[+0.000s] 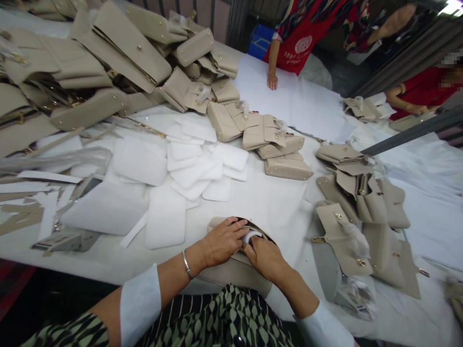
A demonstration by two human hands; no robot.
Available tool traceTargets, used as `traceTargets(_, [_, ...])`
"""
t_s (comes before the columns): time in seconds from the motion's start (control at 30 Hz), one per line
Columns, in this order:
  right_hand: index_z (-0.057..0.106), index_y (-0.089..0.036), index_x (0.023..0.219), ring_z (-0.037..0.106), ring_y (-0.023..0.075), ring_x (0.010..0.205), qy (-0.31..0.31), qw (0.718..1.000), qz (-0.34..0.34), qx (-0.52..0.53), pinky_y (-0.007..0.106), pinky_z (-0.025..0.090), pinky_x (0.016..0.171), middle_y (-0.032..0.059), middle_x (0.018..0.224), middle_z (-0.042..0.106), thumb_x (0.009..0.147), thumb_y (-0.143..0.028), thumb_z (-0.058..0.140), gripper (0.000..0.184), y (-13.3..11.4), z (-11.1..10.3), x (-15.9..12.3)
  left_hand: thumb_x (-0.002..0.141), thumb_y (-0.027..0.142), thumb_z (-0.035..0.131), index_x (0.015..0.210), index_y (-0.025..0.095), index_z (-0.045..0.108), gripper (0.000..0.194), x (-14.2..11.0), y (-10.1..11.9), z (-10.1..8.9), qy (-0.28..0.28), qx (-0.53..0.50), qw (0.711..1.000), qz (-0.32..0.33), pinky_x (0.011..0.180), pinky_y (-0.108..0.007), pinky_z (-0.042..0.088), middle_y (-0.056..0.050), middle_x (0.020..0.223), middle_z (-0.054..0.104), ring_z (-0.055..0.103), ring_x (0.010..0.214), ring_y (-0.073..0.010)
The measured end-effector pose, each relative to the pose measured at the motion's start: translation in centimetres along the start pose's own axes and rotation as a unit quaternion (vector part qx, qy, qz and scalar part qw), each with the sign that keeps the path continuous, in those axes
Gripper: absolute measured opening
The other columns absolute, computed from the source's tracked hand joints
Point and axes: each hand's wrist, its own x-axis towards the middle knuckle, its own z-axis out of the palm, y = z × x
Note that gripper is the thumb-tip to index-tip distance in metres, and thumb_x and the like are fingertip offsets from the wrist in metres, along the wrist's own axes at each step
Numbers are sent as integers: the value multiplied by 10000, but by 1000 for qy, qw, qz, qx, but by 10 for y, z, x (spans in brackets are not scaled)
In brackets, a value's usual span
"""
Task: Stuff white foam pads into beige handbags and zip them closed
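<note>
A beige handbag [235, 277] lies on the table edge right in front of me, its dark opening facing away from my body. My left hand [224, 242] grips the bag at the rim of that opening, fingers bent over the edge. Inside the mouth shows a curled white sheet [253, 234]. My right hand [266, 256] reaches into the opening with its fingers closed on this sheet; the fingertips are partly hidden. Loose white padding sheets [197, 166] with rounded corners are spread just beyond and to the left of the bag.
Beige handbags are heaped at the back left [133, 53], with a row of handbags [265, 135] at the centre and a stack of handbags [361, 193] on the right. Paper strips [47, 217] lie at the left. Across the table, co-workers in red aprons [302, 46] stand near a blue crate [261, 41].
</note>
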Motion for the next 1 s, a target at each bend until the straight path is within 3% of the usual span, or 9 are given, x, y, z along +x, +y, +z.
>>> traceTargets(0.17, [626, -101, 1014, 648, 284, 914, -9, 999, 24, -31, 378, 471, 800, 183, 962, 684, 888, -360, 362, 390, -4, -3, 18, 900, 223, 503, 842, 203, 687, 194, 2, -5, 1, -3, 13, 1000, -5, 1007, -441, 265, -1, 1259, 580, 404, 1251, -270])
traceTargets(0.3, [609, -67, 1070, 641, 283, 944, 1, 999, 6, -49, 363, 469, 808, 201, 986, 673, 913, -323, 355, 393, -7, 3, 31, 907, 243, 501, 875, 194, 691, 199, 8, -7, 1, -3, 24, 1000, -12, 968, -438, 292, -49, 1223, 593, 425, 1219, -262])
traceTargets(0.43, [620, -52, 1053, 637, 266, 940, -28, 996, -65, -50, 342, 448, 838, 199, 993, 672, 901, -193, 356, 335, -1, 8, 36, 911, 253, 499, 867, 190, 693, 209, 10, -5, 1, -5, 22, 1000, -18, 945, -433, 297, -69, 1215, 589, 464, 1146, -239])
traceTargets(0.57, [660, -107, 955, 624, 239, 959, -75, 985, -154, -31, 297, 431, 863, 145, 994, 686, 846, -171, 464, 234, 10, 6, 40, 908, 248, 497, 939, 194, 679, 192, 6, -5, -3, -16, 13, 1000, -10, 951, -437, 284, -75, 1224, 581, 472, 1111, -232])
traceTargets(0.67, [657, -117, 948, 623, 231, 946, -77, 983, -166, -17, 291, 439, 841, 135, 995, 685, 837, -165, 465, 226, 13, 5, 41, 887, 188, 494, 1005, 202, 642, 190, -2, -6, -9, -9, 16, 1000, -3, 989, -458, 255, -66, 1272, 547, 480, 1087, -225])
traceTargets(0.8, [626, -97, 993, 623, 250, 935, -53, 990, -131, -6, 325, 453, 813, 166, 1014, 669, 836, -184, 446, 255, 10, 6, 41, 885, 123, 433, 1043, 187, 593, 234, -12, 0, -14, 15, 33, 997, -72, 902, -431, 323, -86, 1158, 580, 504, 992, -217])
traceTargets(0.9, [602, -88, 1020, 635, 255, 891, -56, 992, -115, -2, 330, 474, 753, 174, 996, 668, 824, -186, 440, 273, 8, 8, 42, 898, 123, 389, 1176, 150, 525, 311, -13, 10, -14, 29, 46, 988, -147, 812, -395, 357, -101, 1017, 590, 497, 914, -225])
traceTargets(1.0, [601, -83, 1021, 635, 252, 906, -69, 988, -135, -8, 333, 477, 775, 177, 1018, 666, 803, -117, 414, 289, 9, 10, 43, 868, 107, 409, 1126, 155, 546, 296, -7, 18, -15, 16, 56, 975, -216, 775, -389, 361, -84, 935, 567, 475, 865, -232])
